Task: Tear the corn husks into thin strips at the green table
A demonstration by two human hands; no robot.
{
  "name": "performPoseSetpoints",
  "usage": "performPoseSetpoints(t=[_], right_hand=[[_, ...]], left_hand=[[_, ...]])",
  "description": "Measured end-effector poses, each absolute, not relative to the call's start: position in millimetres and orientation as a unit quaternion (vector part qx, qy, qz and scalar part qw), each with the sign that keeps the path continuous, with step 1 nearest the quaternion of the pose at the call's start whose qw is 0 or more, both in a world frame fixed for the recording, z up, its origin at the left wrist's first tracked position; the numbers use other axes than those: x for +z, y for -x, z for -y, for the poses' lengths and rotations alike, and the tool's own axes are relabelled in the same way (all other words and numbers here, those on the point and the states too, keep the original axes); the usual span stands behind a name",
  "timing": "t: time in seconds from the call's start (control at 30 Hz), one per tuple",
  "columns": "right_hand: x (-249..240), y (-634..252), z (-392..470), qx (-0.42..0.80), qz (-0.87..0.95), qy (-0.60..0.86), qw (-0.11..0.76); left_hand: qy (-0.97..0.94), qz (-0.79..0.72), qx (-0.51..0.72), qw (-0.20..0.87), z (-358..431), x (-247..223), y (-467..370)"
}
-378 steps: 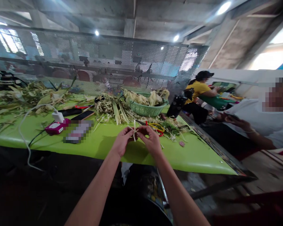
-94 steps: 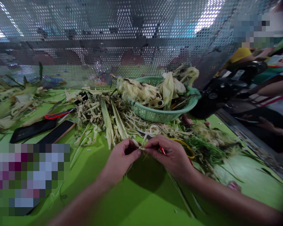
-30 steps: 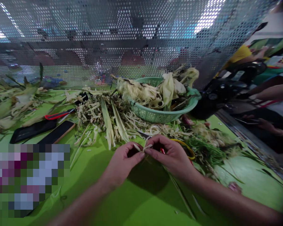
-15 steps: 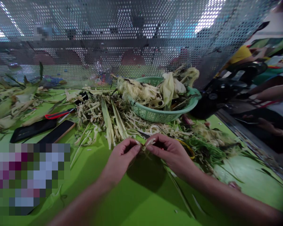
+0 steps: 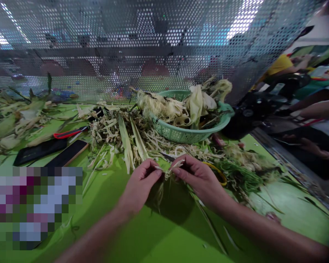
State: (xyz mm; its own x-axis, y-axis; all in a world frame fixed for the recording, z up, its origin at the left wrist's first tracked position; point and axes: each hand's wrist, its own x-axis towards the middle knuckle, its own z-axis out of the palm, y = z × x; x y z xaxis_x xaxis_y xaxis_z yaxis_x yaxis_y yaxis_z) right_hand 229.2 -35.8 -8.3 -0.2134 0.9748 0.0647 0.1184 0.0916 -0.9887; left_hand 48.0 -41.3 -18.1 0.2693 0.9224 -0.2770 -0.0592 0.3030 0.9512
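**Knotted husk strip [image 5: 167,174] pinched btwn both hands, over green table [image 5: 142,241]**

Far L: husk pile [image 5: 5,126], then dark phone [image 5: 67,153] w/ red-handled tool [image 5: 70,133] lying behind it.

L hand [image 5: 138,182]: closed on strip's L end, thumb + index tips together, wrist low, forearm slanting in from lower L.

Ctr: knot sits in the gap btwn the two pinches, approx. equally near each; can't tell which is closer. Strip's long axis runs crosswise, L tips to R tips, R end angled up; thin wisps hang below knot, toward the person. Green basket [image 5: 181,134] is behind, w/ husks + silk in it.

R hand [image 5: 201,179]: closed on strip's R end, thumb vs. index, other fingers curled, forearm from lower R. Scissors [image 5: 168,157] lie just behind it, blade pointing L, yellow loop partly hidden. Green fibres [image 5: 241,175] farther R.
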Motion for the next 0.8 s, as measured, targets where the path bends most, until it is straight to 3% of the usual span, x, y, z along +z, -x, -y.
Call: performPoseSetpoints(t=[0.8], right_hand=[[-3.2, -227.9, 35.3, 0.545, 0.554, 0.455, 0.435]], left_hand=[[-0.53, -0.454, 0.32, 0.641, 40.9, -10.3, -46.4]])
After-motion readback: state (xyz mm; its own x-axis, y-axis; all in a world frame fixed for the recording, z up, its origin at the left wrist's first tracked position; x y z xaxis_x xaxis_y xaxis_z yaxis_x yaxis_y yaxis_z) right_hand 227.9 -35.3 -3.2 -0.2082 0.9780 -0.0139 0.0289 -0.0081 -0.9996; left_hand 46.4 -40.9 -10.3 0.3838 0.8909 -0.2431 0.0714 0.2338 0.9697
